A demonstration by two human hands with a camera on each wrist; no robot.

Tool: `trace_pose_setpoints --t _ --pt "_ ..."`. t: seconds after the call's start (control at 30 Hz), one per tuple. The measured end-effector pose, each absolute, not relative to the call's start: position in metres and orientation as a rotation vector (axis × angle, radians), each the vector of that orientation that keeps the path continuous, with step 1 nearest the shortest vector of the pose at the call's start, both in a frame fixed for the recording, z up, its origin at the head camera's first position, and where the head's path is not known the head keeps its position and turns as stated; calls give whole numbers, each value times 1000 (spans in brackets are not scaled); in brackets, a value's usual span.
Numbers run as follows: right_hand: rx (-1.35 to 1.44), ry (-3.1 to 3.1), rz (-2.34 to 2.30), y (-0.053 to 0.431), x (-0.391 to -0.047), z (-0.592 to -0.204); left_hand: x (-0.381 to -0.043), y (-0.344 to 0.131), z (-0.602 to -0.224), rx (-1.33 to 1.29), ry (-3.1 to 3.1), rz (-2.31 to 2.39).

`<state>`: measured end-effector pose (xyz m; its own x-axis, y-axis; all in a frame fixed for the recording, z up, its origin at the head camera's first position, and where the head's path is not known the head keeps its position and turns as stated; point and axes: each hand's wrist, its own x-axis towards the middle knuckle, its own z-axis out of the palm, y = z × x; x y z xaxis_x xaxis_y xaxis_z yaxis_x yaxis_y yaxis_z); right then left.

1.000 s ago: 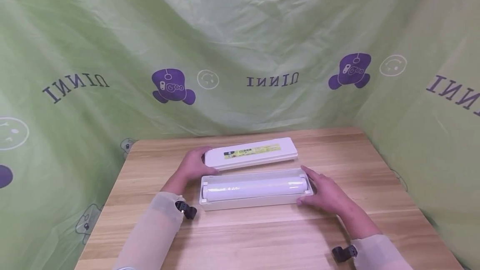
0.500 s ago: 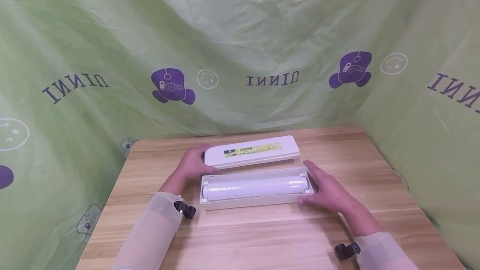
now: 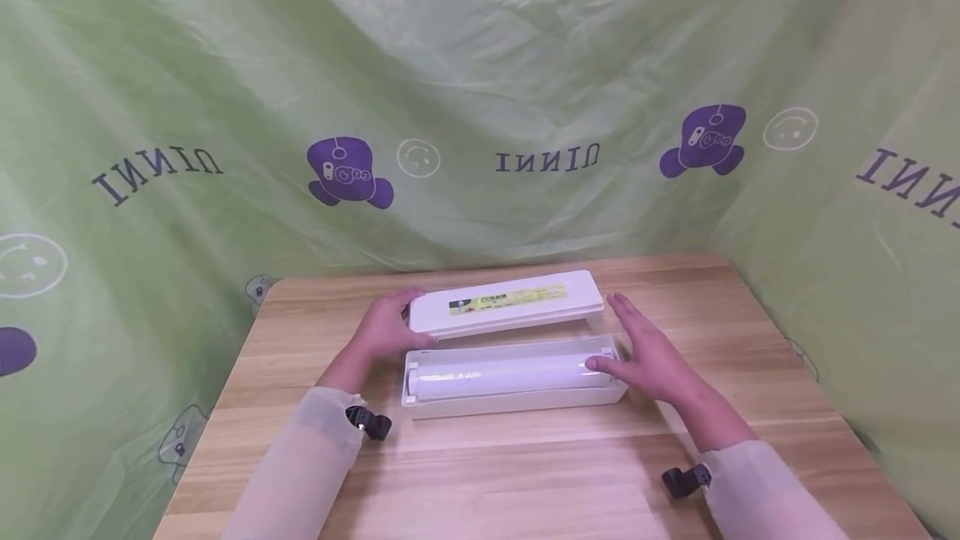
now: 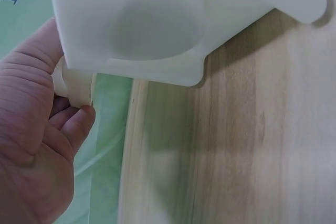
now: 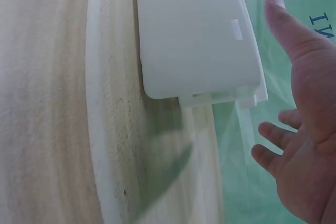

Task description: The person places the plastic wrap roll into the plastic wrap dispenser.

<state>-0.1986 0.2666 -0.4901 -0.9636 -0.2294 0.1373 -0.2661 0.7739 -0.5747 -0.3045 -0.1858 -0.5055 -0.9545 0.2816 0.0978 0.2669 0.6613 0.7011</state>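
Observation:
A long white lid (image 3: 465, 321) with a yellow-green label is tilted behind the box in the head view. My left hand (image 3: 385, 327) grips the lid's left end, thumb at the near edge and fingers at the far side. In the left wrist view, that hand (image 4: 37, 129) holds the lid's end (image 4: 80, 85) past the box. The white box (image 3: 517, 401) stands in front, uncovered, with a shiny cling film roll (image 3: 502, 375) lying inside. My right hand (image 3: 651, 361) is raised at the box's right end, fingers extended toward the lid's right corner. In the right wrist view it holds nothing.
The wooden table (image 3: 510, 482) has its far edge close behind the lid. A green curtain (image 3: 480, 215) with purple prints hangs at the back and both sides. Small black cameras (image 3: 684, 482) are strapped at both wrists.
My right hand has let go of the box's right end and risen, moving away toward the lid. The lid has shifted slightly right and up in my left hand. The box has stayed nearly put.

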Motion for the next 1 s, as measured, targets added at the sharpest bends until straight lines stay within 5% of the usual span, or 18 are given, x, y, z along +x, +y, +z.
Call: trace_pose_setpoints --t 1.0 --pt "327 -2951 967 262 -246 -484 -286 -190 -490 568 2799 1265"
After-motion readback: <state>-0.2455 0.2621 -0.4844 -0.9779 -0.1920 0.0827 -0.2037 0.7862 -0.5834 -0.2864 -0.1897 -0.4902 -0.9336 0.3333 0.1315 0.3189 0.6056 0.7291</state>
